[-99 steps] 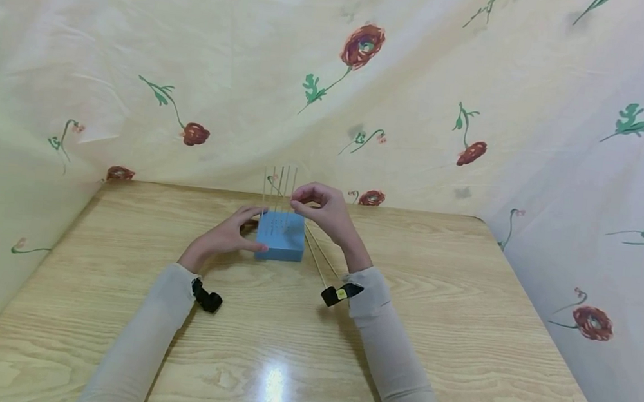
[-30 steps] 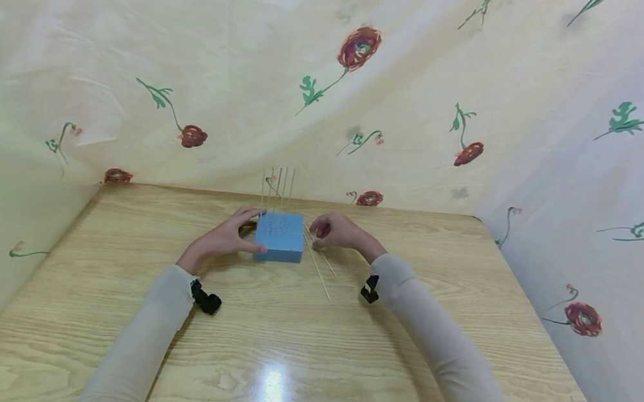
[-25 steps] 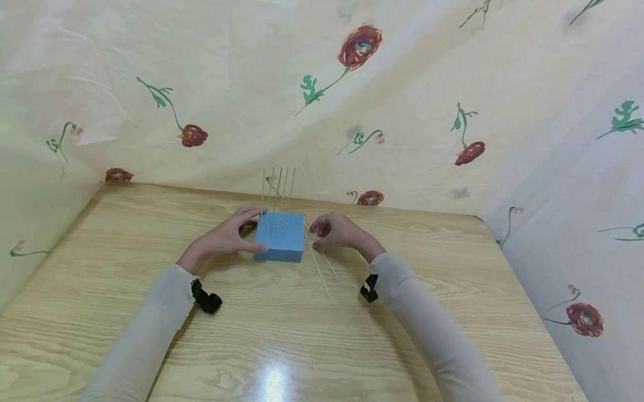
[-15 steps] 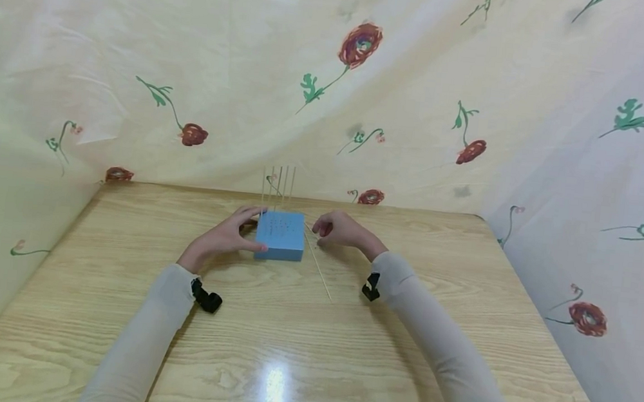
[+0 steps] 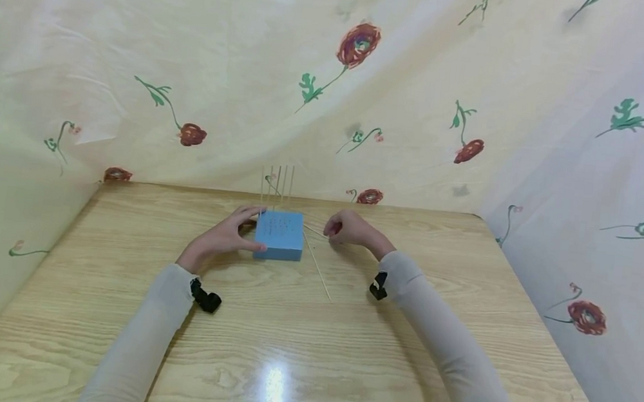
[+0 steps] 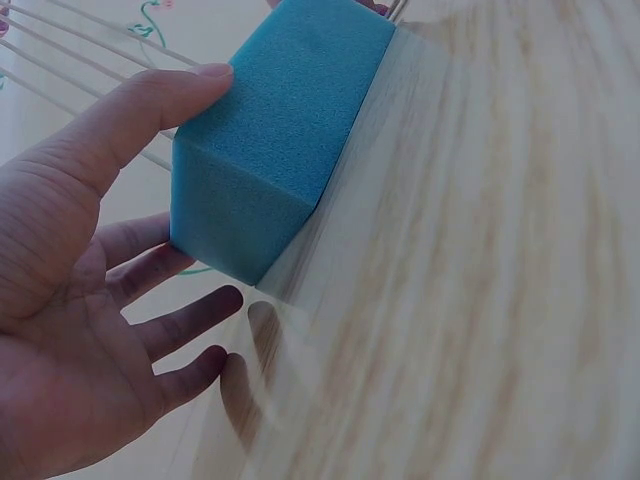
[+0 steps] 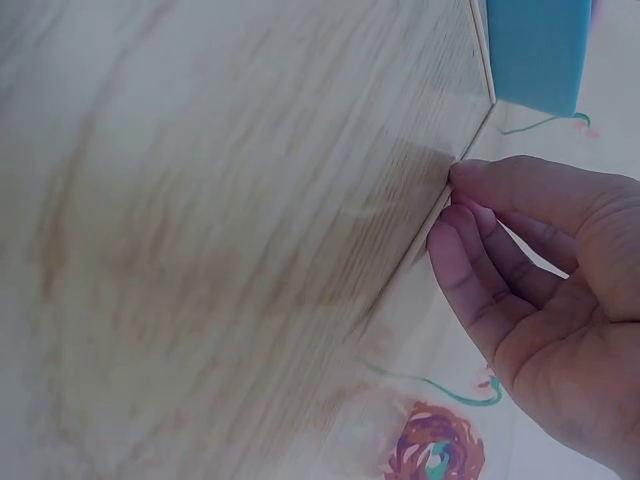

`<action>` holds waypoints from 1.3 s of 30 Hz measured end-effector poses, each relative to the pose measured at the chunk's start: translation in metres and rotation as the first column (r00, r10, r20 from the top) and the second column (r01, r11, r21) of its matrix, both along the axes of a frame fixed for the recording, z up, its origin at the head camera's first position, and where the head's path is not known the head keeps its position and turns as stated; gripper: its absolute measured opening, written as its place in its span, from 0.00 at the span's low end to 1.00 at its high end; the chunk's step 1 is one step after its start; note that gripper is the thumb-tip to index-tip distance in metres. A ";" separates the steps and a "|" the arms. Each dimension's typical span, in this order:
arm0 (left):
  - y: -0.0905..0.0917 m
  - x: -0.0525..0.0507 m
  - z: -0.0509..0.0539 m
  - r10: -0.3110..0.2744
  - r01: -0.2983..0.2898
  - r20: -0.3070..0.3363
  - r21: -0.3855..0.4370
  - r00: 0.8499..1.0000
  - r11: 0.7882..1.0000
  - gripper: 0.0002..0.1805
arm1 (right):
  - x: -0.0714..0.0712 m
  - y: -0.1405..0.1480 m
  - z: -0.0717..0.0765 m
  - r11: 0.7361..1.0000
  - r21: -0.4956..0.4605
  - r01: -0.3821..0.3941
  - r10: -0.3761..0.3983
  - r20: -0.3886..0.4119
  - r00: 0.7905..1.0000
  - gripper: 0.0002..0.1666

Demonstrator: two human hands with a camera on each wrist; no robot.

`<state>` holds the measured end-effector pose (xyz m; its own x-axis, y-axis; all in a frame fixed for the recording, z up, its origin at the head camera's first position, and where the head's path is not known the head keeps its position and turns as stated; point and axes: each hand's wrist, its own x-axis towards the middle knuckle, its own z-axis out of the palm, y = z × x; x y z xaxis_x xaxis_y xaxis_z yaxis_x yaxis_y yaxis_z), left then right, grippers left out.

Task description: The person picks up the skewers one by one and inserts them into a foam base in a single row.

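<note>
A blue foam block (image 5: 280, 234) lies on the table, with several thin sticks (image 5: 277, 187) standing upright along its back left part. My left hand (image 5: 227, 232) grips the block's left side, thumb at the front corner and a finger at the back; the left wrist view shows the thumb on the foam block (image 6: 285, 100). Right of the block, my right hand (image 5: 354, 230) pinches a thin stick (image 5: 316, 231) between thumb and fingertips, low at the table. In the right wrist view the hand (image 7: 540, 280) holds that stick. Another stick (image 5: 317, 266) lies slanting from the block's right side.
The wooden table (image 5: 225, 360) reaches back to a flowered cloth (image 5: 241, 77) that hangs behind it and at both sides. Black wrist cameras are strapped at the left sleeve (image 5: 205, 297) and right sleeve (image 5: 378, 286).
My right hand has gone from above the block down to its right side and taken hold of a stick, which has swung to point more rightward. My left hand stays on the block.
</note>
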<state>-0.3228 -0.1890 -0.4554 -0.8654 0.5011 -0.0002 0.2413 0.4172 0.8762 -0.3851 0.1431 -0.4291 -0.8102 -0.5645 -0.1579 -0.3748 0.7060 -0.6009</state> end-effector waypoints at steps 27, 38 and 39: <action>0.001 0.000 -0.001 -0.020 0.020 -0.018 0.010 1.000 1.000 0.52 | 0.003 0.001 -0.004 1.000 -0.027 0.012 -0.012 -0.024 1.000 0.05; -0.001 0.000 -0.001 -0.019 0.019 0.004 0.029 1.000 0.999 0.52 | 0.008 0.023 0.000 0.995 0.093 0.039 -0.038 -0.010 0.999 0.03; -0.001 0.000 -0.001 -0.019 0.018 0.007 0.031 1.000 0.999 0.52 | 0.009 0.025 0.000 0.995 0.099 0.034 -0.032 -0.015 0.999 0.03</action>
<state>-0.3224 -0.1895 -0.4566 -0.8560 0.5169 0.0096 0.2426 0.3854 0.8903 -0.3764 0.1678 -0.4289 -0.8305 -0.5196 -0.2007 -0.3579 0.7739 -0.5224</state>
